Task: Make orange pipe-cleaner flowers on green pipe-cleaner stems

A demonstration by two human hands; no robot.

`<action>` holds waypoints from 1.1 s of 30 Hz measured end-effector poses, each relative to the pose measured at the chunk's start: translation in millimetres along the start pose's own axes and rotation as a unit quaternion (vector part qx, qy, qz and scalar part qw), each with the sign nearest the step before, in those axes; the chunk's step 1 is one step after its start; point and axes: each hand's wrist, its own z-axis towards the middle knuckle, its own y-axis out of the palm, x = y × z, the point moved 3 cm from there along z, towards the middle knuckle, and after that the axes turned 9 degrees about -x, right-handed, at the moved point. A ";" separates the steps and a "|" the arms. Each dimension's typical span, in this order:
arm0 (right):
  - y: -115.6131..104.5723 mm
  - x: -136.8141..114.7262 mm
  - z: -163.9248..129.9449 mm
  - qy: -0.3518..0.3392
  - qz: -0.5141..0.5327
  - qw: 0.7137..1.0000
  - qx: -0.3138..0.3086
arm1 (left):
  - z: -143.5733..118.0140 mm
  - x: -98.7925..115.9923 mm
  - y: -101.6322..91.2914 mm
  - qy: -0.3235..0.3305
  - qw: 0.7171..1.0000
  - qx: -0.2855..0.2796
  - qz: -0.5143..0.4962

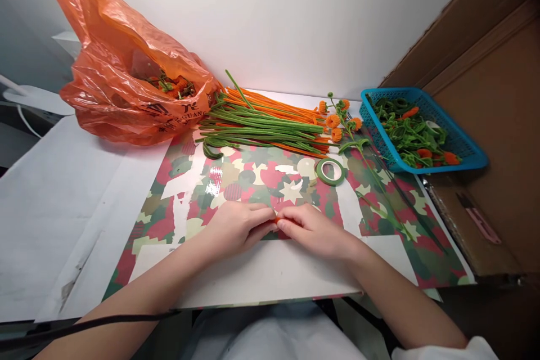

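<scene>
Left hand and right hand meet fingertip to fingertip low over the patterned red-and-green paper sheet on the desk. Both pinch a small orange fuzzy piece, mostly hidden between the fingers. Just behind: green tape roll, bundle of green and orange pipe-cleaner stems. Blue plastic basket far right; orange plastic bag far left.

Both bare forearms angle in from five and seven o'clock, the left hand and right hand meeting fingertip to fingertip at centre, fingers curled in a pinching grip, knuckles up.
</scene>
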 end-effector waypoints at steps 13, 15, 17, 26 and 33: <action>-1.1 5.9 1.0 0.043 0.045 0.997 -0.040 | 2.9 8.3 1.3 0.028 0.996 -0.005 0.086; 0.3 7.9 1.6 0.035 0.040 0.998 -0.028 | 2.1 7.7 2.3 0.028 0.995 -0.009 0.093; 1.9 10.3 2.0 0.027 0.043 0.999 -0.020 | 1.1 7.5 2.3 0.029 0.994 -0.007 0.101; 5.0 9.6 3.5 0.019 0.068 0.998 -0.001 | 0.6 5.3 0.9 0.024 0.994 -0.004 0.104; 3.4 9.8 3.4 0.051 0.146 0.986 -0.064 | 2.5 6.3 1.7 0.019 0.994 0.001 0.105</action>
